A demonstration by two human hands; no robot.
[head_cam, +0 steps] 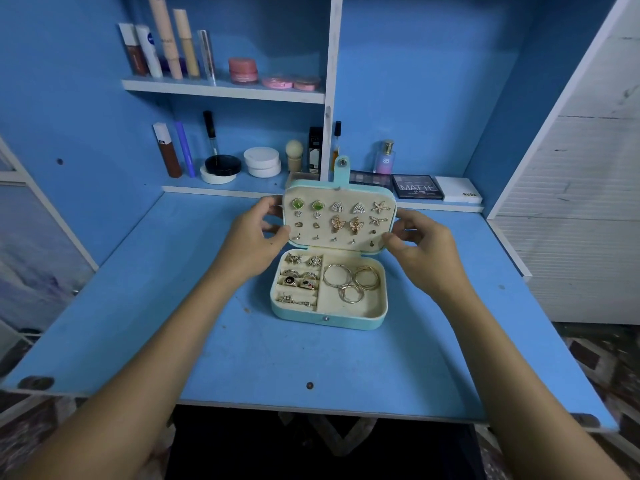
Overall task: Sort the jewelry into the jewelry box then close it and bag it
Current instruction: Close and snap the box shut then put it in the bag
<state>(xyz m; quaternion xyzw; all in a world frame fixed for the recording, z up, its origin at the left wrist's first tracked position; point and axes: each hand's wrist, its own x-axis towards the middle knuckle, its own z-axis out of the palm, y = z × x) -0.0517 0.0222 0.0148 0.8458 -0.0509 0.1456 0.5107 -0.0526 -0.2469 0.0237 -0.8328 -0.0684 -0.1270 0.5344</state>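
Two hands are on the jewelry box (329,317), which is sat open mid-tabletop (242,358). Its upright lid (341,194) is gripped at the edges by the left hand (254,237) and right hand (420,249). Earrings (337,216) are pinned inside the lid, rings (299,280) and hoops (351,280) tucked in the base.

Two bare forearms enter from the lower left and lower right of the frame, with no sleeves in view. The left hand (254,237) and right hand (420,249) wear no rings, bracelets or watch.
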